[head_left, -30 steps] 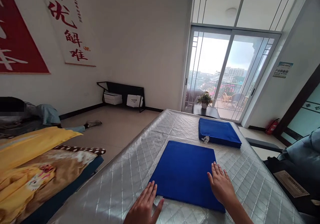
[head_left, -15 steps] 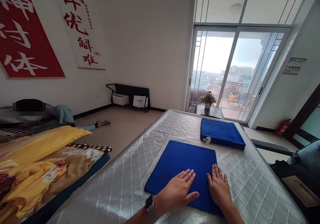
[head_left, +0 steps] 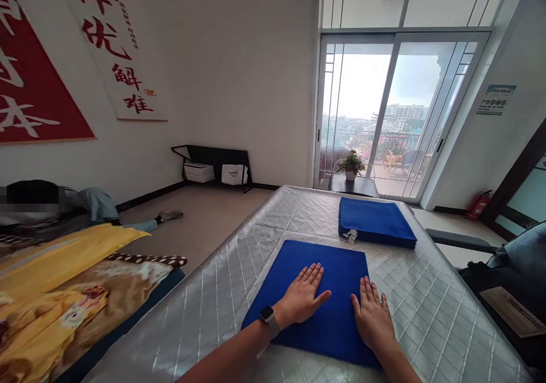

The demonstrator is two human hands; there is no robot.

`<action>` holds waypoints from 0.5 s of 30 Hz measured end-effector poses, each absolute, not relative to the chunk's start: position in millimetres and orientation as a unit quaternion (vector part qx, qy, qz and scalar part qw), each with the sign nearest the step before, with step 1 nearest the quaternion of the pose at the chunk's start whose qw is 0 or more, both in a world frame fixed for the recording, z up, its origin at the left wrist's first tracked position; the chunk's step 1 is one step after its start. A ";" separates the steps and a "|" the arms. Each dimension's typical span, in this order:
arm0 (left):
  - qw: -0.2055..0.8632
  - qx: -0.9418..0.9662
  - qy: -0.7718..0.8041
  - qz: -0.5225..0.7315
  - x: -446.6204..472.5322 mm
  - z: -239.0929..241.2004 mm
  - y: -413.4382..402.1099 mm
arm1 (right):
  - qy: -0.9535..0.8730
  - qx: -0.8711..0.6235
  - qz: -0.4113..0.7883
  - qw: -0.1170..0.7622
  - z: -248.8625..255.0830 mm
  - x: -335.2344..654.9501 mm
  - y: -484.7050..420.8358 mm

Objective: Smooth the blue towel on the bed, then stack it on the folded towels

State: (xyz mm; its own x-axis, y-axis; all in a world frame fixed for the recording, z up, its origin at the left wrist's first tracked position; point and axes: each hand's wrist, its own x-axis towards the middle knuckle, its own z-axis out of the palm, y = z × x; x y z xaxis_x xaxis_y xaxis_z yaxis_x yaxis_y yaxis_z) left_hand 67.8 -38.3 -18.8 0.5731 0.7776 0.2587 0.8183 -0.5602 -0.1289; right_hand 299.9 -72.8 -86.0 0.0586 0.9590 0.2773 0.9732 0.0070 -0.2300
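A flat blue folded cloth [head_left: 336, 329] lies on the silver quilted cover [head_left: 205, 309] in front of me. My left hand [head_left: 303, 295], with a watch [head_left: 268, 314] at the wrist, rests palm down on the middle of the cloth, fingers stretched out. Along the cloth's right edge lies my right hand [head_left: 374, 314], flat, with its fingers extended. Neither hand grasps anything. Farther back on the cover sits a stack of folded blue cloths [head_left: 375, 218], with white tags [head_left: 351, 235] showing at its near left corner.
Bedding with yellow fabric [head_left: 63, 252] lies low at the left, with a person [head_left: 98, 204] behind it. A potted plant [head_left: 351, 164] stands on a dark chair beyond the table. Dark bags [head_left: 512, 292] sit at the right; a fire extinguisher [head_left: 478, 205] stands by the wall.
My left hand has slid forward and slightly left over the cloth, and more of its forearm shows. My right hand stays at the right edge. The view has shifted a little.
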 end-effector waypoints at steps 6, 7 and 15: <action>0.166 -0.780 -0.589 -0.128 -16.2 -3.6 -6.1 | -0.677 -0.706 -0.011 0.207 -89.2 298.6 -71.5; 0.172 -0.771 -0.598 -0.137 -25.4 -4.6 -1.0 | -0.677 -0.707 -0.012 0.204 -89.7 298.4 -71.3; 0.197 -0.768 -0.584 -0.177 -40.0 -14.5 11.9 | -0.690 -0.706 -0.018 0.158 -88.8 299.9 -70.3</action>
